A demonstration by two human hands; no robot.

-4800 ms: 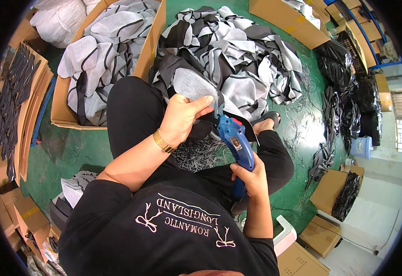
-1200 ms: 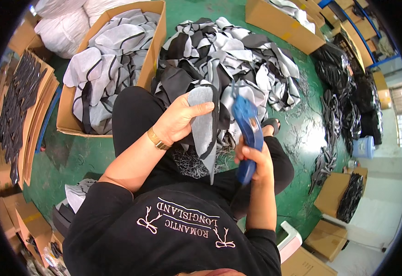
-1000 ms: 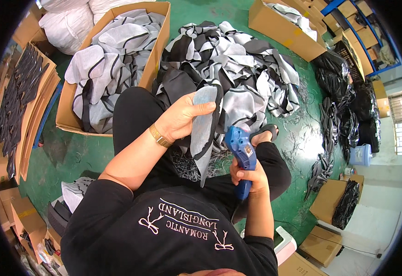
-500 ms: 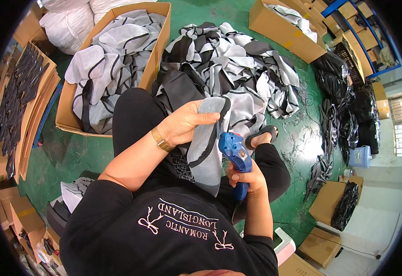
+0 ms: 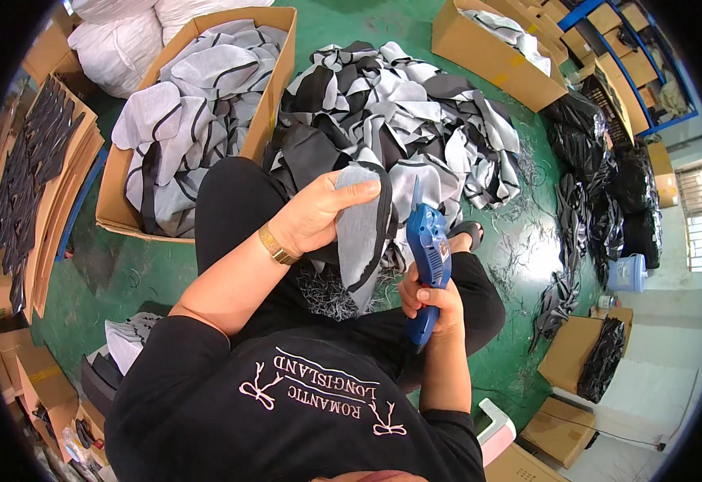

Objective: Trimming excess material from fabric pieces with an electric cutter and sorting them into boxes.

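Note:
Pinched under the thumb of my left hand is a grey fabric piece, long and curved, with a black strip along its right edge. It hangs down toward my lap. My right hand is wrapped round the handle of blue electric scissors. Their thin pointed blade stands upward, just right of the fabric and apart from it. Beyond both hands a large pile of grey, white and black fabric pieces lies on the floor.
Left of the pile stands a cardboard box filled with similar pieces. Another open box is at the far right. Thin cut scraps litter the green floor between my legs. Black plastic bags and a blue bucket line the right side.
The scissors have moved right and away from the fabric edge, and their blade now shows upright. The fabric piece has turned, its lower end rising slightly.

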